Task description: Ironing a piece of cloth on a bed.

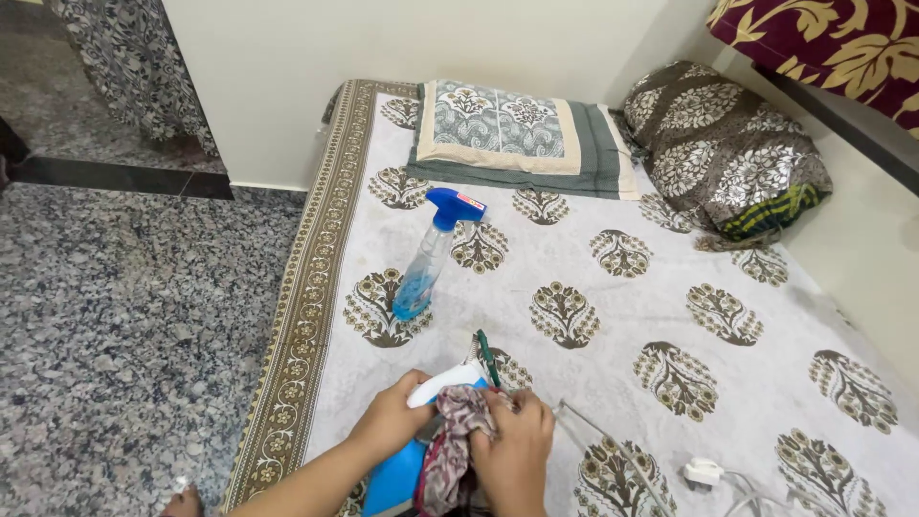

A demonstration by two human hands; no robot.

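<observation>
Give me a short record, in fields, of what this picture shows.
Setting: patterned sheet spread beside a speckled stone floor
Left hand: on the white handle of a blue iron
Right hand: gripping patterned cloth against the iron
Nearby: blue spray bottle, upright; white plug
Far end: two pillows

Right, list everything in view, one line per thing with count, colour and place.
bedsheet: one, white with brown floral motifs, over the mattress
spray bottle: one, clear blue with a blue trigger, upright left of centre
pillows: two, grey-cream at the head, brown-silver at the right
iron: one, blue and white, bottom edge
patterned cloth: one, maroon-beige, bunched at the iron
plug and cord: one, white, bottom right
floor: grey speckled stone, left
left hand: on the iron's white handle
right hand: gripping the patterned cloth
</observation>
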